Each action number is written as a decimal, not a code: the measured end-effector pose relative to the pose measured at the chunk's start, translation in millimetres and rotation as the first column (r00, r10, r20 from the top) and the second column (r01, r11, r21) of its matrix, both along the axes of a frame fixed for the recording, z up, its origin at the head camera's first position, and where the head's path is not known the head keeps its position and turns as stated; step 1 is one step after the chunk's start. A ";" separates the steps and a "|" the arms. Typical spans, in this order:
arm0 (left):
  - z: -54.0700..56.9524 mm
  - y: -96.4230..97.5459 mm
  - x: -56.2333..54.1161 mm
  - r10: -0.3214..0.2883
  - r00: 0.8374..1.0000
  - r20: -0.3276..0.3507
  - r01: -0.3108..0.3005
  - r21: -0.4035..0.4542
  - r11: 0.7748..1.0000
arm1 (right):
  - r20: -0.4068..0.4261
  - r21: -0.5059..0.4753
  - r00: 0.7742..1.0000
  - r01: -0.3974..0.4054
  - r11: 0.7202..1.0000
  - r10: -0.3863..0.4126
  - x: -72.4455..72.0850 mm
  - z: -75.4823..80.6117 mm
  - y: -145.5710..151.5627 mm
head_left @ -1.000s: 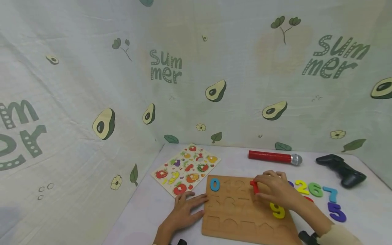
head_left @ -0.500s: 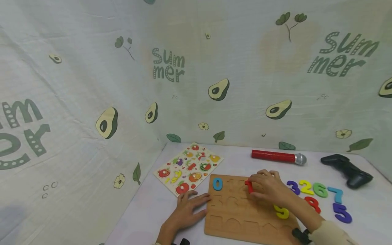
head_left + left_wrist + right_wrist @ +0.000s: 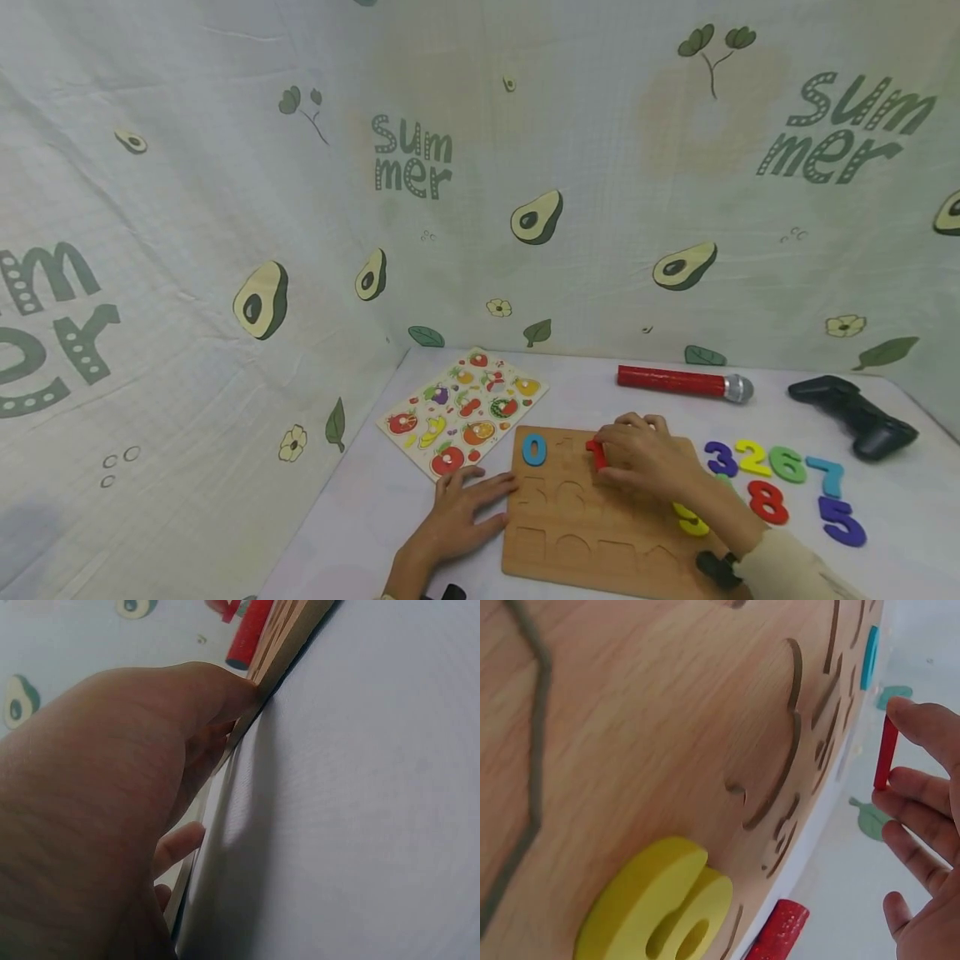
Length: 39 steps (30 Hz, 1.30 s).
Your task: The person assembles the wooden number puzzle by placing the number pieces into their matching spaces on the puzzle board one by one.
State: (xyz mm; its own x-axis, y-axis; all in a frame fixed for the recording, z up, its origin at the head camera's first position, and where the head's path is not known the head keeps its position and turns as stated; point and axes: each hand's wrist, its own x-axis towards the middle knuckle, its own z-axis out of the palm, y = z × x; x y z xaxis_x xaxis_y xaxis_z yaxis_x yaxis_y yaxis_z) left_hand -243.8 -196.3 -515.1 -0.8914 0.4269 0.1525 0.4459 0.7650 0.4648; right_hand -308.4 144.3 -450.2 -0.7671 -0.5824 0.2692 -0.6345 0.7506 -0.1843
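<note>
My right hand [image 3: 651,458] pinches a red number 1 [image 3: 596,454] between thumb and fingers, above the top row of a wooden number puzzle board [image 3: 536,518]. The right wrist view shows the red number 1 [image 3: 886,750] edge-on, held apart from the board. A blue 0 [image 3: 534,450] sits in the top left recess. Partly under my right forearm, a yellow 9 [image 3: 691,520] lies on the board's right side. My left hand [image 3: 459,517] rests at the board's left edge, fingers spread; in the left wrist view the thumb touches that edge.
Right of the board lie loose numbers, among them a purple 3 [image 3: 722,459], red 8 [image 3: 768,502] and purple 5 [image 3: 841,522]. A red microphone [image 3: 671,380], black game controller [image 3: 853,417] and fruit puzzle board [image 3: 461,408] lie farther back, before a printed cloth [image 3: 465,267].
My right hand has moved left across the board's top row with the red number 1. My left hand stays at the board's edge. The head view has shifted slightly.
</note>
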 end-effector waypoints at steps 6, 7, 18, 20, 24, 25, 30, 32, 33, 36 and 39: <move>-0.3 -0.5 -0.2 -0.004 1.000 -0.008 0.004 -0.001 1.000 | 0.055 -0.009 0.998 0.022 1.000 -0.021 -2.0 -0.7 -8.0; -0.6 -0.5 -0.1 -0.004 1.000 -0.009 0.004 -0.002 1.000 | 0.060 -0.008 0.998 0.025 1.000 -0.025 -2.5 -1.2 -9.4; -5.0 -1.8 -1.9 -0.011 0.999 -0.048 0.011 -0.008 1.000 | 0.073 0.037 0.997 0.023 0.999 -0.026 -10.0 -5.8 -23.6; -5.7 -1.8 -2.1 -0.014 0.998 -0.057 0.013 -0.012 1.000 | 0.096 0.040 0.994 0.039 0.998 -0.043 -10.4 -4.9 -26.1; -5.8 -1.4 -1.4 -0.017 0.998 -0.062 0.016 -0.017 1.000 | 0.133 0.022 0.990 0.046 0.999 -0.049 -10.9 -4.1 -31.2; -5.5 -1.0 -1.1 -0.017 0.998 -0.057 0.016 -0.017 1.000 | 0.137 0.014 0.989 0.047 0.999 -0.048 -10.8 -4.9 -32.0; -4.2 0.6 0.0 -0.022 0.999 -0.045 0.021 -0.016 1.000 | 0.145 -0.008 0.989 0.036 0.999 -0.034 -9.1 -10.9 -32.1; -3.7 0.7 -0.1 -0.017 0.999 -0.037 0.017 -0.016 1.000 | 0.136 -0.009 0.990 0.030 1.000 -0.028 -10.3 -14.0 -32.1; -3.5 0.7 -0.3 -0.014 0.999 -0.033 0.014 -0.017 1.000 | 0.115 -0.007 0.993 0.022 1.000 -0.021 -11.6 -15.5 -32.5; -2.6 0.4 -0.7 -0.009 0.999 -0.035 0.008 -0.023 1.000 | 0.084 -0.008 0.996 0.006 1.000 -0.006 -17.0 -19.1 -35.4; -2.0 -0.2 -0.6 -0.005 0.999 -0.035 0.004 -0.026 1.000 | 0.065 -0.008 0.998 -0.001 1.000 0.002 -21.5 -20.5 -39.1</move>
